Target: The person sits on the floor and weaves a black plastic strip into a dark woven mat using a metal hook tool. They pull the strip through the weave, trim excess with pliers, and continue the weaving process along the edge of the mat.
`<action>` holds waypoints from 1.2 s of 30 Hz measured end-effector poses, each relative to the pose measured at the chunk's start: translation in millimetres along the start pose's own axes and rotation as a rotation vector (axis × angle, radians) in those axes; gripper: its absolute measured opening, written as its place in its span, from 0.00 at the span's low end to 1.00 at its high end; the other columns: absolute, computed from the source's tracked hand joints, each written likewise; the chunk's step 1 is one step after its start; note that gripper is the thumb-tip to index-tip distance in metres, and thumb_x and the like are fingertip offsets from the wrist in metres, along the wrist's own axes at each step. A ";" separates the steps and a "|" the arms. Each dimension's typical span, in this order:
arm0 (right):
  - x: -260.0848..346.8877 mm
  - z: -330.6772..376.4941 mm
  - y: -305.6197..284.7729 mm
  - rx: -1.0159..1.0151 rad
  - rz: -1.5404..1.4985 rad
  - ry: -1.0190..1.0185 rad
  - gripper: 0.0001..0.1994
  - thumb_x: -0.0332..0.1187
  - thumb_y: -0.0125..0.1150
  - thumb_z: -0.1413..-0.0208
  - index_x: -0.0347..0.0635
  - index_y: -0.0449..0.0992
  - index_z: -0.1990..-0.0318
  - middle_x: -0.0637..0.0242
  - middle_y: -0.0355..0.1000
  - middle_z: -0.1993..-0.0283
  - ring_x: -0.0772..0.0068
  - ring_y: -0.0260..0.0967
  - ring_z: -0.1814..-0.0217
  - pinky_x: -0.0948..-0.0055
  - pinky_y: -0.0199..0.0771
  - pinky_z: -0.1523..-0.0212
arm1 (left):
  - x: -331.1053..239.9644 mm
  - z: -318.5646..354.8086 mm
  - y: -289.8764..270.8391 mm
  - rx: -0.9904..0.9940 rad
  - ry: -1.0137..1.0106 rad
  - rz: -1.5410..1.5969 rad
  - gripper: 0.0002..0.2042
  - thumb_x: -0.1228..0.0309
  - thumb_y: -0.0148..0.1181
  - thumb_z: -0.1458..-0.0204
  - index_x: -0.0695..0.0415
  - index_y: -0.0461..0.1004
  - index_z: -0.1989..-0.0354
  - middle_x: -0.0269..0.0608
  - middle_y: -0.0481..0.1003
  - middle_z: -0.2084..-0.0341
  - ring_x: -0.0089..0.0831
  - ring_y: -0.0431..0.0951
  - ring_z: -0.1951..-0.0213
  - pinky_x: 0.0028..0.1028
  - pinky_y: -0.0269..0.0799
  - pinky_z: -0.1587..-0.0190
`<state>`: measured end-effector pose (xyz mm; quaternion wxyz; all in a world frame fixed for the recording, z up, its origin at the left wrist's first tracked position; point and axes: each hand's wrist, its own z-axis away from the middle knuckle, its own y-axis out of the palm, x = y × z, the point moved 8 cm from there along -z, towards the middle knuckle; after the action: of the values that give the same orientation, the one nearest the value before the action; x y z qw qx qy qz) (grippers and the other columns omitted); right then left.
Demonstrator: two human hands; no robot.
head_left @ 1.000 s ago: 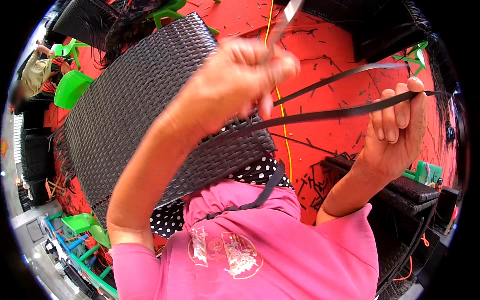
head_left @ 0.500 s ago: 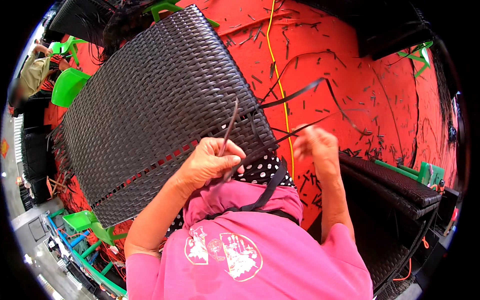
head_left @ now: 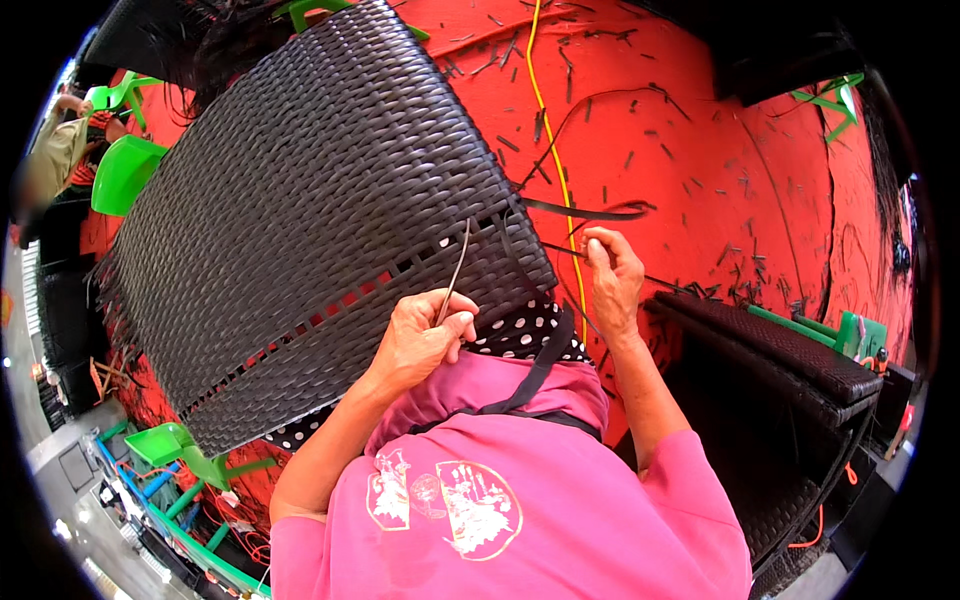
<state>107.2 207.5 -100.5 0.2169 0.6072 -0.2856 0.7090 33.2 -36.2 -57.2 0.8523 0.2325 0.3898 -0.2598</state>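
Observation:
A large black woven rattan panel (head_left: 320, 190) lies slanted across my lap, with a row of gaps showing red near its lower side. In my left hand (head_left: 428, 332), thumb and fingers pinch a slim dark rod (head_left: 458, 262) that points up over the weave near the panel's right end. My right hand (head_left: 612, 278) is closed just off that end, its fingertips on a thin black weaving strip (head_left: 563, 249) running out from the panel. Another flat black strip (head_left: 590, 212) extends from the panel's right edge, loose above my right hand.
Strip scraps litter the red floor covering (head_left: 700, 150), crossed by a yellow cord (head_left: 540, 90). A black woven bench-like piece (head_left: 770, 350) stands at right. Green plastic chairs (head_left: 128, 175) and a person in a tan top (head_left: 60, 150) are at far left.
My right hand has moved slightly left and up, onto the thin strip. The upper loose strip, raised and bent before, now lies lower and flatter. My left hand still holds the rod.

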 end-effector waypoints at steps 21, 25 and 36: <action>6.5 -23.9 61.8 0.301 -0.048 0.063 0.10 0.27 0.56 0.43 0.35 0.77 0.55 0.71 0.73 0.62 0.81 0.68 0.61 0.80 0.70 0.58 | -61.9 -47.7 9.2 -0.325 0.209 -0.535 0.11 0.67 0.66 0.51 0.63 0.75 0.71 0.32 0.71 0.84 0.15 0.68 0.82 0.18 0.63 0.79; 8.5 -23.4 66.9 0.372 -0.173 0.125 0.12 0.25 0.58 0.45 0.35 0.76 0.54 0.72 0.72 0.61 0.81 0.68 0.60 0.80 0.70 0.57 | -74.8 -73.6 18.0 -0.318 0.253 -0.851 0.12 0.67 0.68 0.56 0.64 0.74 0.75 0.33 0.70 0.85 0.18 0.67 0.81 0.22 0.64 0.77; 10.7 -14.4 72.3 0.316 -0.086 0.060 0.20 0.30 0.63 0.50 0.35 0.71 0.48 0.56 0.71 0.55 0.64 0.71 0.53 0.69 0.71 0.54 | -86.5 -109.2 6.8 0.107 -0.361 -0.371 0.02 0.78 0.58 0.55 0.63 0.72 0.76 0.39 0.70 0.87 0.17 0.61 0.92 0.18 0.47 0.92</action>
<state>47.5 162.9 -101.6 0.1572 0.6241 -0.1375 0.7529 -70.5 57.0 -52.1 0.8326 0.1515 0.2530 -0.4689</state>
